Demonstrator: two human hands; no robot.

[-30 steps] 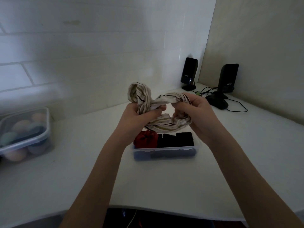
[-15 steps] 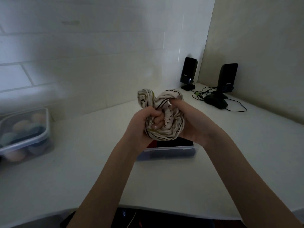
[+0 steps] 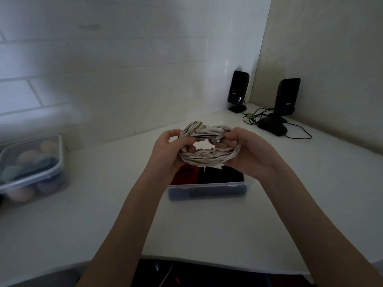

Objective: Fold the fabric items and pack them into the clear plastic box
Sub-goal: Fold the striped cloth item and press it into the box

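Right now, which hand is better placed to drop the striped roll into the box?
Right, probably. Both hands grip the striped fabric above the clear box; the right hand hangs over the box's interior, while the left hand sits at its left edge, over the red item.

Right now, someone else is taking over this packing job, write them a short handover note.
Left hand: grips the left side of the striped cloth.
Right hand: grips its right side. The cloth is bunched into a ring, held in the air above the clear box.
Done: a red item and black items sit side by side in the box.
Left: finish folding the striped cloth and put it in the box. Whether there is room behind the black items is hidden by the hands.
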